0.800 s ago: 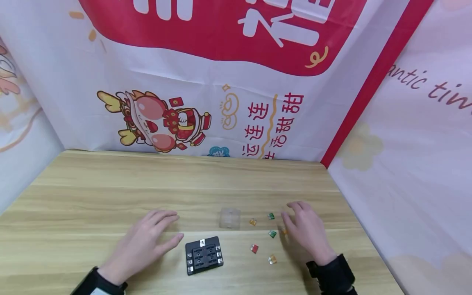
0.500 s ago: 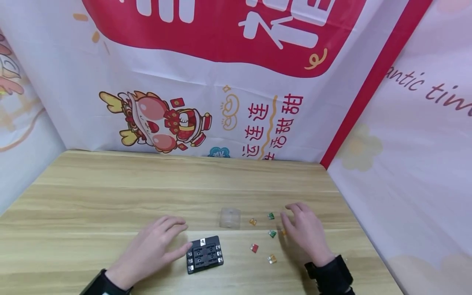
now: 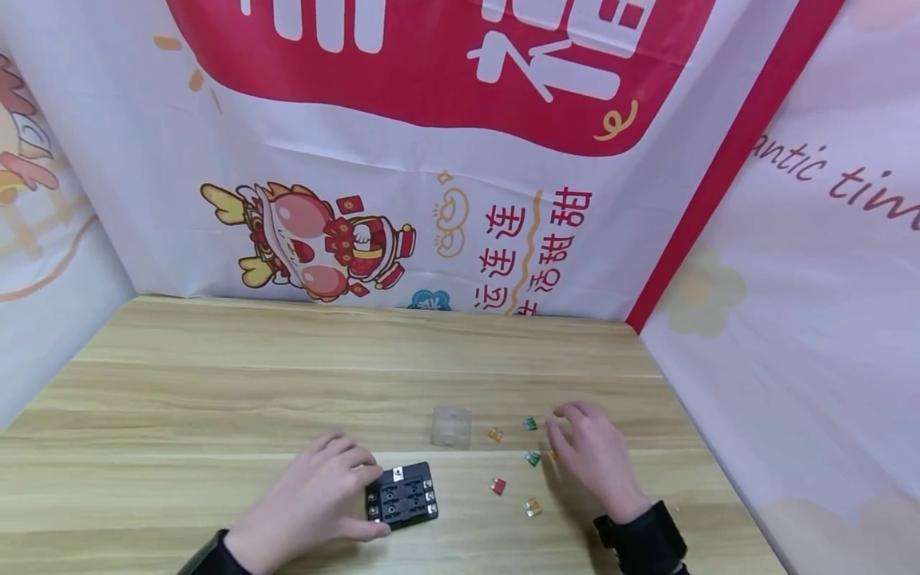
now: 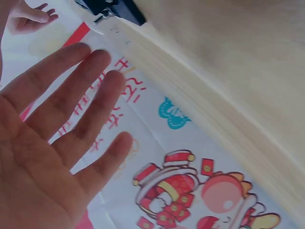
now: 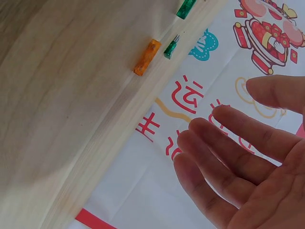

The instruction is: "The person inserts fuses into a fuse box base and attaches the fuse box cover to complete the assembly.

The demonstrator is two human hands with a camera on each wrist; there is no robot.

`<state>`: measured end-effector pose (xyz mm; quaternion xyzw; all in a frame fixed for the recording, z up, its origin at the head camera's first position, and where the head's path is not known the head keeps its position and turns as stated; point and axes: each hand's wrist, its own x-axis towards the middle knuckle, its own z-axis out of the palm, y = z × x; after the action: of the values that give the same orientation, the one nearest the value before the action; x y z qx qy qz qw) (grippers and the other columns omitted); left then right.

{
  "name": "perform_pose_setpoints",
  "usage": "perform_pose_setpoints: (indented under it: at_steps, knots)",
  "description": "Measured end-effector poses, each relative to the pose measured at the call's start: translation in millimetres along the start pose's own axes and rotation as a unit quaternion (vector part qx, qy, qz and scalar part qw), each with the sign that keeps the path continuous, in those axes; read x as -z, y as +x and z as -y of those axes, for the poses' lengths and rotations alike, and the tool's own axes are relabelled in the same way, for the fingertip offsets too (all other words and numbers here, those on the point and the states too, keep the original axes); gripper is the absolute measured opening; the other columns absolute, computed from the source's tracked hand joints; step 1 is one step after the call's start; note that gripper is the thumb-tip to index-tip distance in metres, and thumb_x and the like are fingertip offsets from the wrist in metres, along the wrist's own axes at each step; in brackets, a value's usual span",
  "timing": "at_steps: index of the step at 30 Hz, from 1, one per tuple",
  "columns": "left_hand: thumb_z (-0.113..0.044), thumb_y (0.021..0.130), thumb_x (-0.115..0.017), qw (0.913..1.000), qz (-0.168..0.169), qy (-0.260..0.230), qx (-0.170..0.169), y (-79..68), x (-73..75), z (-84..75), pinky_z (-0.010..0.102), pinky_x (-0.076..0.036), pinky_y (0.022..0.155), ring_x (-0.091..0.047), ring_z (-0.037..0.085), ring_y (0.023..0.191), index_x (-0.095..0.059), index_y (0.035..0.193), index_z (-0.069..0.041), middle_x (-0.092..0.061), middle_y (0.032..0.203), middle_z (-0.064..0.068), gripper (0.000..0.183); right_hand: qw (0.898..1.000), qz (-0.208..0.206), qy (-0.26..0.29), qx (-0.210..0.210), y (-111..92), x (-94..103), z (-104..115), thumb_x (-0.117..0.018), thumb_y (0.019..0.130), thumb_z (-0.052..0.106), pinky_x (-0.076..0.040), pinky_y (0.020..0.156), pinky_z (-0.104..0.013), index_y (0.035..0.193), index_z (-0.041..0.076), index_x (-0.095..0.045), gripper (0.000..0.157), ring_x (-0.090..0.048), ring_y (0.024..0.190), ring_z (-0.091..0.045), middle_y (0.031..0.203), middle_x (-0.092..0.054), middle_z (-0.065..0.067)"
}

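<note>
A black fuse block with metal screw terminals lies flat on the table. My left hand is at its left edge, thumb near the lower-left corner and fingertips by the upper-left one. In the left wrist view the fingers of that hand look extended and spread, with a corner of the block at the top. Over to the right, my right hand hovers with loosely bent fingers, holding nothing. An orange blade fuse and a green blade fuse stand beyond its fingertips in the right wrist view.
A clear plastic cover lies behind the block. Between block and right hand are scattered a red fuse, two green fuses and several orange ones. A printed cloth hangs along the wooden table's back edge.
My left hand has moved right and toward the near side, reaching the fuse block's left edge, its thumb now lower. The right hand stays almost in place.
</note>
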<state>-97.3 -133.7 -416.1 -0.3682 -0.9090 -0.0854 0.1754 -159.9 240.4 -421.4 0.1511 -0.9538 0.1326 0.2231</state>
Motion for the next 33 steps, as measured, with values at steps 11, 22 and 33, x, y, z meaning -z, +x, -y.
perform_pose_setpoints:
  at_steps: [11, 22, 33]
  knots:
    - [-0.060, 0.066, -0.071, 0.9977, 0.067, -0.001, -0.003, 6.2, -10.0, -9.0, 0.046, -0.041, 0.085, -0.057, 0.019, 0.083, -0.069, 0.083, -0.014, -0.062, 0.084, -0.002, 0.049, 1.000, 0.015, 0.001, 0.011, -7.4, -7.0, -1.7, -0.068, 0.085, 0.023, -0.049, 0.070, -0.037, 0.094, 0.008, -0.069, 0.018, -0.062, 0.090, -0.024, 0.097, -0.064, -0.008]
    - [-0.041, 0.065, -0.078, 0.9888, 0.091, -0.107, 0.050, 12.9, -11.7, -3.4, 0.022, -0.036, 0.050, -0.043, -0.001, 0.059, -0.061, 0.075, -0.020, -0.062, 0.078, -0.009, 0.029, 0.996, 0.086, 0.024, 0.023, -3.3, -5.1, -4.1, -0.070, 0.082, 0.019, -0.045, 0.061, -0.025, 0.090, 0.012, -0.071, 0.010, -0.056, 0.071, -0.008, 0.083, -0.060, 0.004]
    - [-0.039, 0.068, -0.079, 0.9764, 0.117, -0.174, 0.053, 15.5, -10.8, 2.4, 0.021, -0.035, 0.050, -0.040, -0.001, 0.054, -0.062, 0.077, -0.021, -0.051, 0.069, -0.018, 0.027, 0.973, 0.180, 0.104, 0.103, -3.8, 11.5, -28.6, -0.070, 0.079, 0.007, -0.047, 0.068, -0.026, 0.095, 0.008, -0.071, 0.016, -0.060, 0.079, -0.012, 0.091, -0.062, 0.002]
